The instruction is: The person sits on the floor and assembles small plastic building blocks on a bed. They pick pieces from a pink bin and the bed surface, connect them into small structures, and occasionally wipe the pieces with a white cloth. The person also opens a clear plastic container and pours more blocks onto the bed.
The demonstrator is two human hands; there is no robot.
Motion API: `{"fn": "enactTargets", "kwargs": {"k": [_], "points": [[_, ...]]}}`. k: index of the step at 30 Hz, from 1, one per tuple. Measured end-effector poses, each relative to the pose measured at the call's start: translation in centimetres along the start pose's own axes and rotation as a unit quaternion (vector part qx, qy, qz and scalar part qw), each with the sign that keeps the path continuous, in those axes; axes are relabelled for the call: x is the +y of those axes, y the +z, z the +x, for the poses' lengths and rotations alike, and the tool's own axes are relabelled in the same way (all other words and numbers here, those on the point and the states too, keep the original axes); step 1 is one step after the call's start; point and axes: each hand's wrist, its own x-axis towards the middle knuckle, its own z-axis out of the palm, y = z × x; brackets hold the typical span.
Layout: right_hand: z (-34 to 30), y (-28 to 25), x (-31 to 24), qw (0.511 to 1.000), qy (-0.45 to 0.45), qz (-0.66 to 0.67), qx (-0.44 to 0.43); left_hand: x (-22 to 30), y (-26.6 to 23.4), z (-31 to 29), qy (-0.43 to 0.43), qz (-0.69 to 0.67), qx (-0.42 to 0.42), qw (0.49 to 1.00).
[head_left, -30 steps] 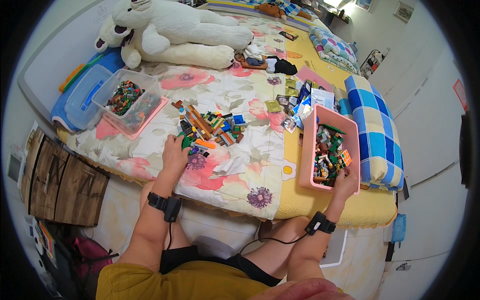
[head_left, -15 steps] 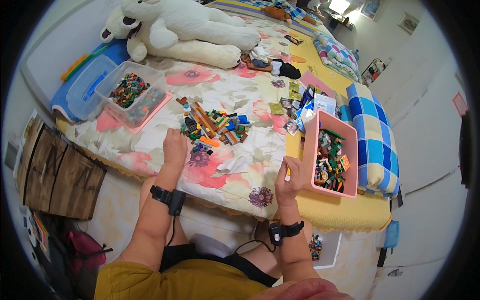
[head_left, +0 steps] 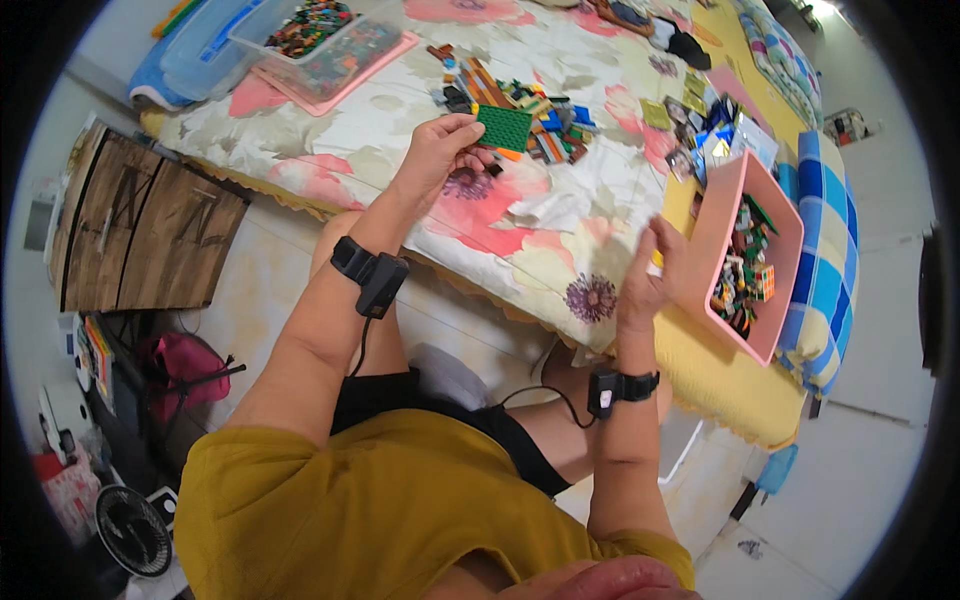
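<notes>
My left hand pinches a green studded toy building plate by its left edge, held above the bed. Just behind the plate lies a loose pile of mixed building bricks, partly covered by it. My right hand is raised beside the pink bin, fingers curled together. Between them shows a small yellow piece, probably a brick, though most of it is hidden. More bricks and a small puzzle cube fill the bin.
A clear plastic box of bricks stands on a pink lid at the far left. Foil packets lie behind the bin, and a blue checked bedding roll lies to its right. A fan is at lower left.
My left hand has lifted from beside the brick pile and now holds up the green plate. My right hand stays by the bin with the yellow piece. The view has shifted.
</notes>
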Motion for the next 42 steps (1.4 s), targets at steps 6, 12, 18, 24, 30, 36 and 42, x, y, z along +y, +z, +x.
{"fn": "enactTargets", "kwargs": {"k": [6, 12, 18, 24, 30, 36, 42], "points": [[-3.0, 2.4, -4.1, 0.979, -0.037, 0.109, -0.17, -3.6, 3.4, -1.8, -0.096, 0.034, -0.183, 0.978], [-2.4, 1.0, -4.0, 0.988, -0.018, 0.114, -0.106, -5.3, 3.9, -3.2, -0.089, 0.107, -0.224, 0.965], [4.0, -6.5, 1.7, 0.971, 0.024, -0.063, 0.228, -4.0, 2.7, -1.5, -0.067, 0.041, -0.14, 0.987], [5.9, -19.1, 7.6, 0.893, 0.06, -0.335, 0.295, -1.5, 0.4, 0.3, 0.037, 0.069, -0.072, 0.994], [7.4, -22.9, 12.1, 0.865, 0.12, -0.463, 0.151, 1.2, -3.3, 3.8, 0.096, 0.079, -0.024, 0.992], [8.2, -23.2, 17.7, 0.85, 0.141, -0.502, 0.078, 1.6, -5.4, 5.9, 0.092, 0.098, 0.036, 0.99], [8.9, -22.2, 18.9, 0.896, 0.325, -0.292, 0.073, 0.1, -6.8, 7.9, 0.207, 0.33, 0.216, 0.895]]}}
